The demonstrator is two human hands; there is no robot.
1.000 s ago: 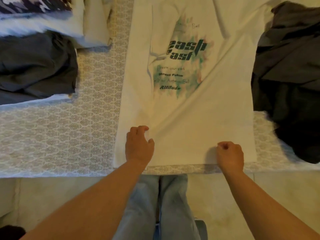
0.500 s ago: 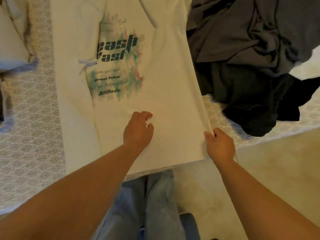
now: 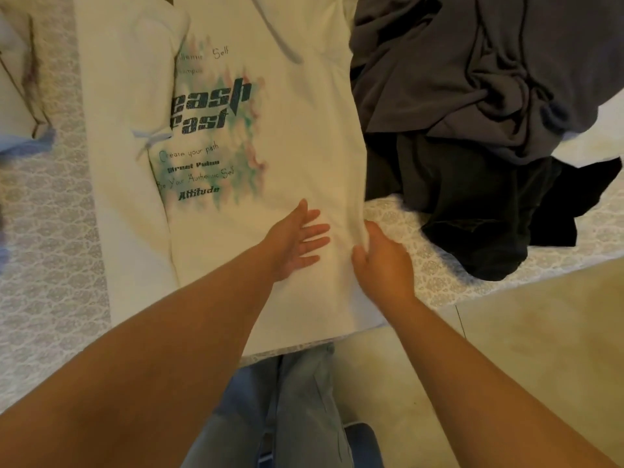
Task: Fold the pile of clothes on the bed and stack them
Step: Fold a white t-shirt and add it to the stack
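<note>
Since the earlier frame, the left hand (image 3: 297,241) has been flattened, fingers straight, on the cream printed cotton T-shirt (image 3: 236,136), whose right edge is gripped by the right hand (image 3: 381,261). Its long axis runs away from the hands; the dark crumpled clothes pile (image 3: 472,130) lies beyond the right hand.

I see the bed (image 3: 50,265) with its white lace-pattern cover filling left and centre; beige tiled floor (image 3: 540,332) lower right, warm dim light.
</note>
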